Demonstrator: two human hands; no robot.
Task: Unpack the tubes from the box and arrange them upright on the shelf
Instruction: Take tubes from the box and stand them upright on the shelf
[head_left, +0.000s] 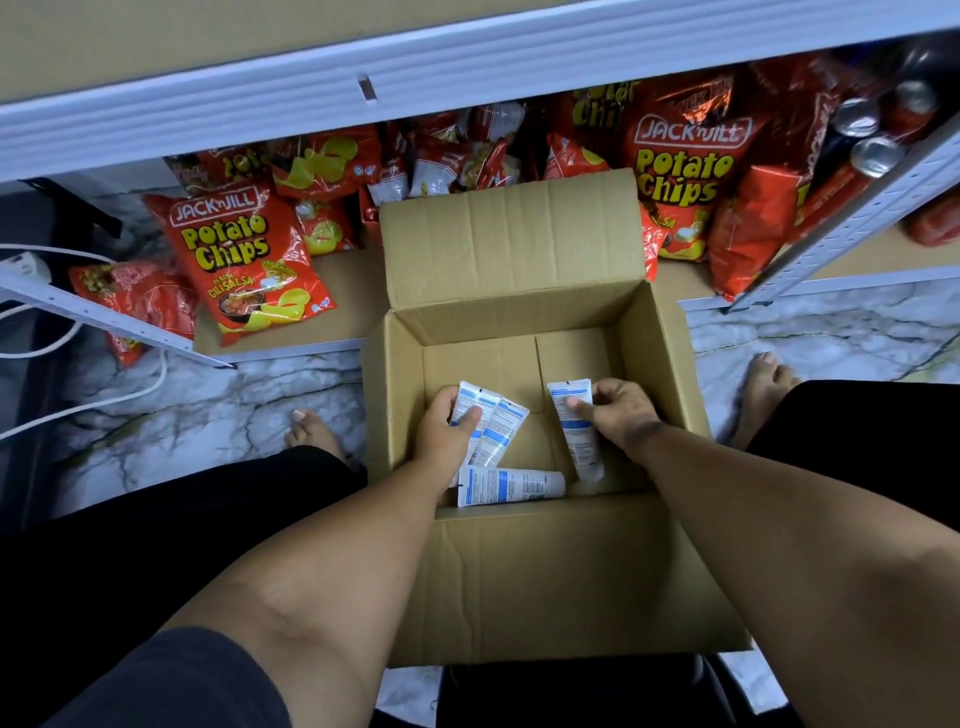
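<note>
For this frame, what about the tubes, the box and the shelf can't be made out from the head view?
- Tubes under the left hand: two show, but the hand may cover more.
- Tube print: too small and blurred to read.
- Cap end of the tube in the right hand: partly hidden by the wrist.
- Box near corner: hidden by its front wall.
- Upper shelf: top cut off by the frame edge.

White-and-blue tubes (511, 486), brown box (519, 577), red-yellow chip bags (241, 260)
</note>
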